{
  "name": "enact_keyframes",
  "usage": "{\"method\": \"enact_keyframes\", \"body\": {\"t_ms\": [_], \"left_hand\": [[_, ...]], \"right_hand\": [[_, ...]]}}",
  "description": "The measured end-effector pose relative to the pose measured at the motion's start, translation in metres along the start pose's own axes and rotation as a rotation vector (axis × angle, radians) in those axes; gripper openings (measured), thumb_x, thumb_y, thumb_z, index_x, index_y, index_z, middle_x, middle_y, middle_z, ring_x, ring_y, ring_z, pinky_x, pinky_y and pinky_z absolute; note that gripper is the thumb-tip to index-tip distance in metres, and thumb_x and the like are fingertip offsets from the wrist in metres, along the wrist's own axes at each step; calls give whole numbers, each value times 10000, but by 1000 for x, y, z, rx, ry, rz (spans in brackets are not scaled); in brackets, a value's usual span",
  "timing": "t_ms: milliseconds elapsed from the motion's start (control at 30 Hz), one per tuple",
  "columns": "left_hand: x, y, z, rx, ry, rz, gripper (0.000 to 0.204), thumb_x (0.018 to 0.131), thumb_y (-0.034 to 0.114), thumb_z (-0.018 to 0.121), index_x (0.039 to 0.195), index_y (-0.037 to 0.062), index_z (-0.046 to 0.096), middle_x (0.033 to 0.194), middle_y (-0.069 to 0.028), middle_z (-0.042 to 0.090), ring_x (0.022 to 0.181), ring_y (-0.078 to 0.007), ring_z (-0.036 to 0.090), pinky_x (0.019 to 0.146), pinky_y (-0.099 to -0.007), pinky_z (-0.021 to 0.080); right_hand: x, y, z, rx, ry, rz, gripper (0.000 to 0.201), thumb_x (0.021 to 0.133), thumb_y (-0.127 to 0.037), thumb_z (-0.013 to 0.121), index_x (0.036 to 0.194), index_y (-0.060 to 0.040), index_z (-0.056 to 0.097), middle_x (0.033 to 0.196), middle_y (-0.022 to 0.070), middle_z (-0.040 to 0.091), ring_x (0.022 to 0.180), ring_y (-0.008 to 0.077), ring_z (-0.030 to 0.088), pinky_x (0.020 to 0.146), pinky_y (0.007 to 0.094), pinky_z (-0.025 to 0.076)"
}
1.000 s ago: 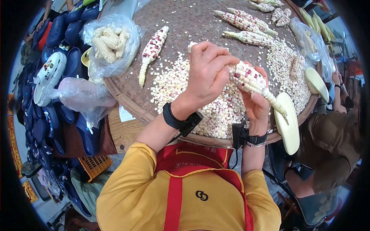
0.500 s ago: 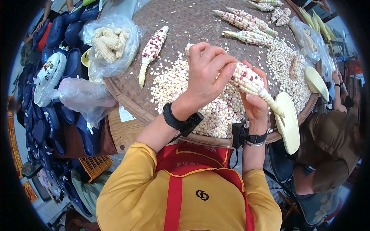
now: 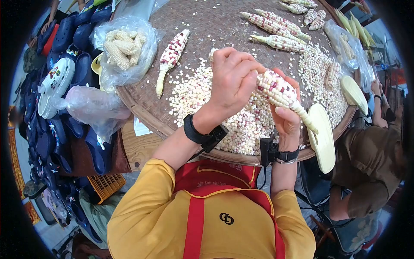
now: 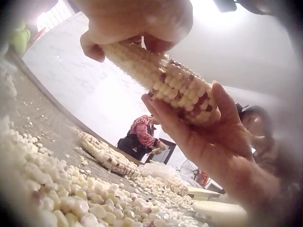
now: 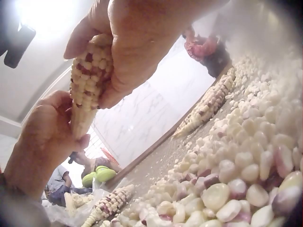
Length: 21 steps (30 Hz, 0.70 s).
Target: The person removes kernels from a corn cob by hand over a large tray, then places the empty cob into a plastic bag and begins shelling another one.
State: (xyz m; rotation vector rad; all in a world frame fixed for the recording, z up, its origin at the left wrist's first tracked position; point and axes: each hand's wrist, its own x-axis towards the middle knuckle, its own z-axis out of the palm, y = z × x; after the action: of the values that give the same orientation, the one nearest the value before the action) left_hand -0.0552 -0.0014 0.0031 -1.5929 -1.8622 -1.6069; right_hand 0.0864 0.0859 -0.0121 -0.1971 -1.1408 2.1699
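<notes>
Both hands hold one corn cob (image 3: 278,91) with white and dark-red kernels, above a heap of loose kernels (image 3: 243,131) on a wide round woven tray (image 3: 207,23). My left hand (image 3: 233,84) grips the end stripped of kernels, its thumb right at the edge of the remaining rows. My right hand (image 3: 288,123) wraps the kernel-covered part from below, and the pale stalk points down to the right. In the left wrist view, the bare stretch of cob (image 4: 135,64) shows beneath the left fingers. The right wrist view shows the right fingers curled round the kernels.
An unstripped cob (image 3: 172,54) lies at left on the tray, several more cobs (image 3: 276,28) at the back right. A plastic bag of bare cobs (image 3: 123,49) sits at the left rim. Two pale yellow slippers (image 3: 322,140) lie at the right rim. A seated person (image 3: 366,164) is close by.
The cob has shifted and turned slightly between the hands, its stalk dipping a little. Both hands keep nearly the same place and grip.
</notes>
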Motion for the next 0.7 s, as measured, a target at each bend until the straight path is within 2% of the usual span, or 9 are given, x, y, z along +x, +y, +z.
{"method": "enact_keyframes", "body": {"t_ms": [133, 200, 300, 433, 533, 700], "left_hand": [[-1, 0, 2, -36, -6, -28, 91, 779, 68, 541, 813, 71, 626, 871, -39, 531, 943, -224, 373, 830, -329, 324], [-1, 4, 6, -67, 37, -97, 42, 735, 131, 604, 736, 90, 613, 819, -30, 526, 881, -237, 389, 794, -348, 317], [-3, 2, 7, -95, 52, -110, 53, 724, 140, 622, 735, 90, 608, 820, -28, 522, 881, -236, 389, 789, -343, 321], [-1, 1, 3, -86, 46, -80, 41, 721, 121, 612, 745, 87, 605, 828, -31, 525, 885, -238, 392, 789, -344, 324], [-1, 1, 0, -6, -33, -51, 49, 768, 94, 573, 805, 73, 598, 874, -46, 535, 941, -236, 383, 829, -347, 322], [0, -1, -1, -70, -34, -22, 104, 723, 26, 531, 795, 71, 592, 891, -45, 548, 952, -237, 400, 843, -352, 318]], "right_hand": [[-1, 1, -2, -18, -15, -4, 668, 540, 39, 648, 1157, -66, 413, 1311, 178, 328, 1188, 300, 389, 984, 425, 354], [-2, 1, -4, -40, -37, -24, 669, 535, 39, 654, 1152, -70, 420, 1307, 176, 333, 1190, 295, 387, 985, 421, 355], [-2, 3, -6, -71, -65, -45, 666, 530, 36, 661, 1144, -77, 431, 1304, 174, 337, 1191, 289, 386, 985, 414, 356], [-2, 1, -4, -81, -40, -26, 673, 525, 33, 659, 1147, -77, 428, 1304, 180, 339, 1188, 293, 388, 984, 418, 355], [-2, 0, -1, -25, 1, 3, 692, 521, 30, 657, 1160, -72, 413, 1302, 186, 341, 1185, 299, 391, 988, 427, 347], [1, -1, 0, 36, 25, -7, 724, 541, 9, 653, 1202, -66, 367, 1294, 187, 349, 1182, 302, 394, 999, 429, 331]]}}
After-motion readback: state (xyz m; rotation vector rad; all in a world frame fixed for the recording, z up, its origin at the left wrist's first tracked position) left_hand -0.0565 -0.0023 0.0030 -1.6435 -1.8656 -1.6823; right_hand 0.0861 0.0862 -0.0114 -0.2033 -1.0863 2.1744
